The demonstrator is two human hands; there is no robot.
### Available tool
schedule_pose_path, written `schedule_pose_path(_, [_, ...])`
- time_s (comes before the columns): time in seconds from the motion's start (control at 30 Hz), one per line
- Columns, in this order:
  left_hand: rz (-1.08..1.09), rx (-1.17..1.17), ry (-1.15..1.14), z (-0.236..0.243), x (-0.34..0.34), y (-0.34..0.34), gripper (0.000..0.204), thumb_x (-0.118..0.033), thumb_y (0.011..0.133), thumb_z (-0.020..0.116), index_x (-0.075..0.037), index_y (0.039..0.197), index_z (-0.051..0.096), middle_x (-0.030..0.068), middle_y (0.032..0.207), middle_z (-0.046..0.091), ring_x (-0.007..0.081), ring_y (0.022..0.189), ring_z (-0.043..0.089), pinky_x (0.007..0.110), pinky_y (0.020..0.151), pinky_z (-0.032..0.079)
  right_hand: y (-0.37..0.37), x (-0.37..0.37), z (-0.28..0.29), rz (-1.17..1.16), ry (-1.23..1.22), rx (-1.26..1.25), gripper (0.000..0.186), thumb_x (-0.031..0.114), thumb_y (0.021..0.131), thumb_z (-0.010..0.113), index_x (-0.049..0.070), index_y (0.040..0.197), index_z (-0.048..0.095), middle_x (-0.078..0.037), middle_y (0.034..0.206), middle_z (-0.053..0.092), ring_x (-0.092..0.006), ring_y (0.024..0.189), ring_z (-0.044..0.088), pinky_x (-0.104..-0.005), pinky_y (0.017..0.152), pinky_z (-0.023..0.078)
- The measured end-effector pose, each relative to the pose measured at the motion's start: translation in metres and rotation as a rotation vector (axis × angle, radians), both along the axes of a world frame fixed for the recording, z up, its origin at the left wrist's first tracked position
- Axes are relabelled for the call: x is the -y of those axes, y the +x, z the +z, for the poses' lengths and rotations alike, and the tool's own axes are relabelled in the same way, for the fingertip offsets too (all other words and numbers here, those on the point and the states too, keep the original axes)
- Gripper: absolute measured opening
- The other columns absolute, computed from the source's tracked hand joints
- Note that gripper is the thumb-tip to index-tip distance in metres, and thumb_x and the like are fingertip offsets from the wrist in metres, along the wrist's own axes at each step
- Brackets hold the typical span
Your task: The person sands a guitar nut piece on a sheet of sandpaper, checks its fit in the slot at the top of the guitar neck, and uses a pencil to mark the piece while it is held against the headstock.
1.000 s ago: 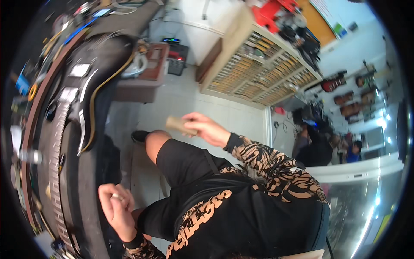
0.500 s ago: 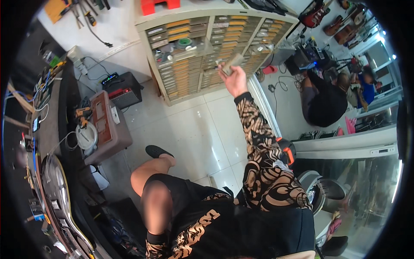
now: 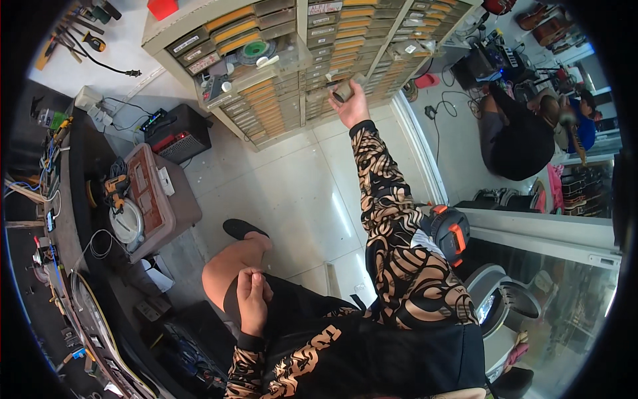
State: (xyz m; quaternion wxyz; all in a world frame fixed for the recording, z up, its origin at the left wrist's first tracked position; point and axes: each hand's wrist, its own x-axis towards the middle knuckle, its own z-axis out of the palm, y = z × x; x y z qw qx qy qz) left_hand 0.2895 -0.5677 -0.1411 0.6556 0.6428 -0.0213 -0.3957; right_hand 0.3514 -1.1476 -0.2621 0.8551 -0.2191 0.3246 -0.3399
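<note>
My right hand (image 3: 353, 108) reaches out to the front of a beige cabinet (image 3: 279, 136) with many small drawers. Its fingers are curled around a small brownish container (image 3: 343, 92), whose dark end faces me. Whether it is one of the drawers I cannot tell. My left hand (image 3: 254, 299) is held curled above my thigh, thumb against the fingers; whatever it may hold is hidden. Up and to the left of my right hand, a clear drawer (image 3: 286, 66) sticks out of the cabinet, with a green roll (image 3: 254, 51) and small pieces in it.
At left stand a brown case (image 3: 179, 216) with a power tool (image 3: 116, 189) on it, a black amplifier (image 3: 179, 133) and a cluttered workbench (image 3: 73, 219). A black-and-orange device (image 3: 452, 233) is beside my right elbow. Beyond the sliding door frame (image 3: 425, 146), people (image 3: 522, 143) sit near guitars.
My view has moved closer to the cabinet. The container in my right hand has turned its dark end toward me. My left hand, blurred before, now shows clearly with curled fingers.
</note>
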Motion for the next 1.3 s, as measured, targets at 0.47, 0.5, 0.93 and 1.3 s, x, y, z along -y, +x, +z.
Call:
schedule_pose_path(0.47, [0.016,-0.05,-0.048,-0.01,0.017,0.005,0.012,-0.019,0.121,0.058,-0.007,0.121,0.055,0.0024,0.08,0.056,0.0113,0.062,0.052,0.029,0.058,0.048,0.015,0.024,-0.006,-0.056,-0.007,0.04,0.064,0.059,0.109,0.059,0.013,0.154,0.055,-0.008,0.141,0.068,-0.0286,0.125,0.065,-0.0512,0.114,0.047])
schedule_pose_path(0.5, [0.019,-0.058,-0.061,-0.01,0.017,0.006,0.012,-0.019,0.121,0.058,-0.007,0.122,0.055,0.0027,0.08,0.056,0.0118,0.064,0.053,0.029,0.059,0.048,0.021,0.019,-0.005,-0.051,0.002,0.044,0.064,0.059,0.109,0.059,0.013,0.154,0.055,-0.008,0.141,0.068,-0.0286,0.125,0.065,-0.0512,0.114,0.047])
schedule_pose_path(0.93, [-0.083,-0.12,-0.133,-0.012,0.03,0.004,0.014,-0.019,0.12,0.06,-0.008,0.124,0.054,0.0048,0.088,0.058,0.0159,0.07,0.058,0.033,0.064,0.052,0.007,0.002,0.002,-0.016,0.033,0.3,0.052,0.05,0.112,0.057,0.008,0.143,0.06,-0.012,0.122,0.075,-0.0355,0.12,0.072,-0.0499,0.109,0.056])
schedule_pose_path(1.3, [-0.158,-0.179,-0.193,-0.013,0.051,-0.004,0.013,-0.018,0.119,0.062,-0.007,0.122,0.056,0.0048,0.086,0.06,0.0171,0.07,0.061,0.034,0.064,0.053,0.019,0.034,0.001,-0.189,0.053,0.204,0.069,0.045,0.108,0.066,0.007,0.16,0.042,-0.024,0.137,0.062,-0.0424,0.126,0.065,-0.0571,0.118,0.052])
